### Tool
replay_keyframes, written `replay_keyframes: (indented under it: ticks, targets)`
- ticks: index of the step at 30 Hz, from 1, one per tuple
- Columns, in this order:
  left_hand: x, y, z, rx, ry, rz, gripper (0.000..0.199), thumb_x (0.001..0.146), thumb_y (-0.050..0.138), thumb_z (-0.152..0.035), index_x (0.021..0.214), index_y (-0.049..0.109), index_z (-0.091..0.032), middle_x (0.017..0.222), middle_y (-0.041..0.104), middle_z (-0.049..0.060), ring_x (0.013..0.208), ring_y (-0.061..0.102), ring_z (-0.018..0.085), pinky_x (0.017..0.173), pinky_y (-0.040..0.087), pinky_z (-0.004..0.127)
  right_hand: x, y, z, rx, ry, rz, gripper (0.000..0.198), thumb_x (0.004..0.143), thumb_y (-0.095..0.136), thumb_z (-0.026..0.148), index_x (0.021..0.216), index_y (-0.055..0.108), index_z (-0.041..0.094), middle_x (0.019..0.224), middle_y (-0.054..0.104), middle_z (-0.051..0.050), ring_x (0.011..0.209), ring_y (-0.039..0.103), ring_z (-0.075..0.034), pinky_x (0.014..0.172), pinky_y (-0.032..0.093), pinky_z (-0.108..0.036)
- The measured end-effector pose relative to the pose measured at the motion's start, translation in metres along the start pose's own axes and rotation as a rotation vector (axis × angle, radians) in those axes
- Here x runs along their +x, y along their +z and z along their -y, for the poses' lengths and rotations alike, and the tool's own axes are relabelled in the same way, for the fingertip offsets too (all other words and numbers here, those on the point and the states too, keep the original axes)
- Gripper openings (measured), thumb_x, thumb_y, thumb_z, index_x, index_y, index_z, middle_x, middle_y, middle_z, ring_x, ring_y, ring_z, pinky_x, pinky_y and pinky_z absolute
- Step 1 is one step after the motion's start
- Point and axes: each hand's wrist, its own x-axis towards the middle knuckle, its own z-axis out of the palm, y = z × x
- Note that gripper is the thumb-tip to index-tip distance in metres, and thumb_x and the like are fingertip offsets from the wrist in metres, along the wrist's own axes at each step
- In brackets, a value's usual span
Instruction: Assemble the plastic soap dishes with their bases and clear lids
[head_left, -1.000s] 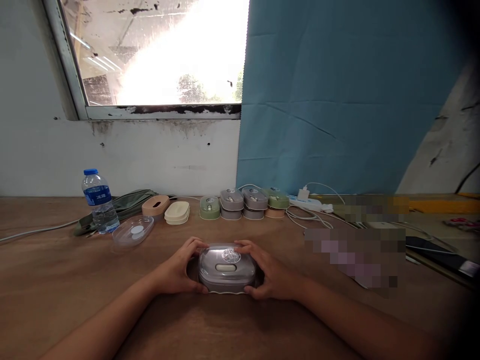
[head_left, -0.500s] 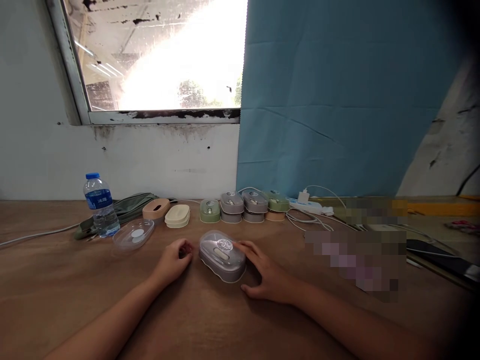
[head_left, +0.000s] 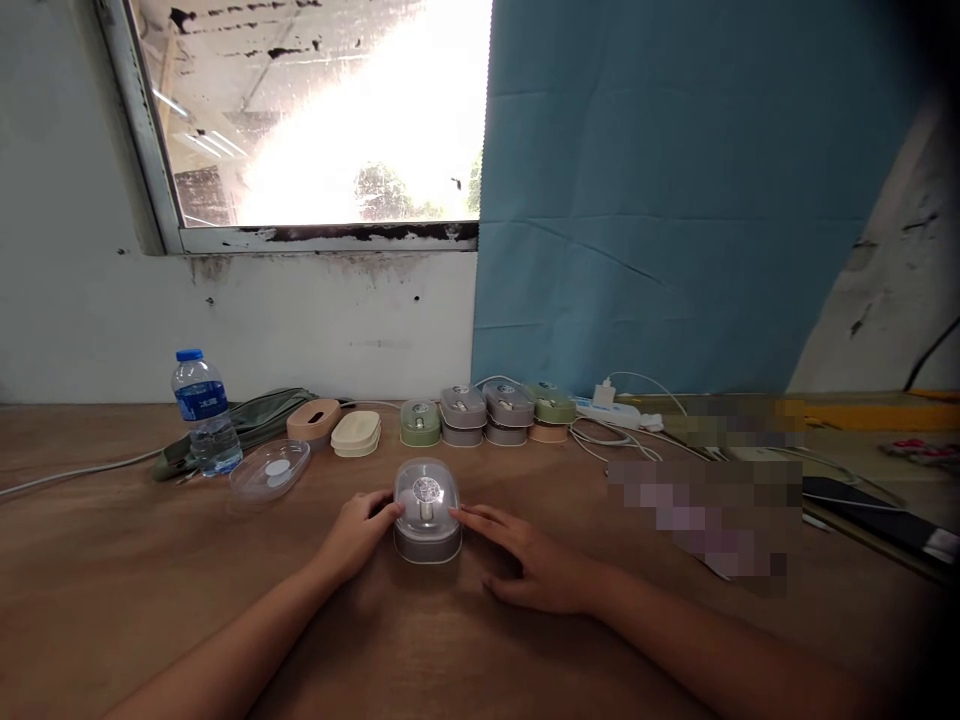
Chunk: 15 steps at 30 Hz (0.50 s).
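At the far left of the frame a cable [head_left: 71,467] runs along the table [head_left: 112,560], and a water bottle [head_left: 205,412] stands upright in the left middle, just in front of a green pouch [head_left: 251,420]. Right of the bottle lies a loose clear lid [head_left: 270,470], and behind it sit a peach box [head_left: 313,420] and a cream box [head_left: 356,433].

Just left of centre, the left hand [head_left: 358,532] rests with curled fingers, its fingertips against the left side of the grey box [head_left: 427,510]; it touches the box but does not wrap it. The box sits flat on the table at centre frame, clear dome up. Its long axis seems to run away from the camera, short end toward the viewer, with the latch facing near. The right hand [head_left: 525,560] lies open and flat on the table, fingertips at the box's right side.

To handle it well, I would press evenly from both sides so the box does not twist, keeping the base flat on the wood.

Behind centre stands a row of boxes [head_left: 487,412], some stacked. Right of them are a power strip [head_left: 611,410] and white cords [head_left: 607,437]; further right the view is blurred.
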Motion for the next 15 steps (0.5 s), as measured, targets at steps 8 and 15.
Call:
replay_keyframes:
  ticks: [8, 15]
  targets:
    - [0.002, 0.011, 0.002, -0.507, -0.064, -0.014, 0.061, 0.067, 0.066, -0.034, 0.120, 0.043, -0.015, 0.129, 0.045, 0.012, 0.111, 0.049, 0.027, 0.091, 0.040, 0.037, 0.000, 0.002, 0.006, -0.033, 0.015, 0.051, 0.078, 0.071, 0.052, 0.012, 0.138, 0.016, 0.028, 0.145, 0.019, -0.007, 0.130, 0.022, -0.023, 0.103, 0.027, -0.041]
    - [0.003, 0.013, 0.008, -1.009, -0.104, 0.012, 0.053, 0.065, 0.068, -0.022, 0.113, 0.047, -0.017, 0.121, 0.052, 0.012, 0.115, 0.046, 0.027, 0.096, 0.036, 0.038, 0.000, -0.001, 0.009, -0.027, 0.018, 0.070, 0.072, 0.077, 0.049, 0.016, 0.138, 0.014, 0.031, 0.147, 0.010, -0.002, 0.131, 0.020, -0.021, 0.104, 0.026, -0.038]
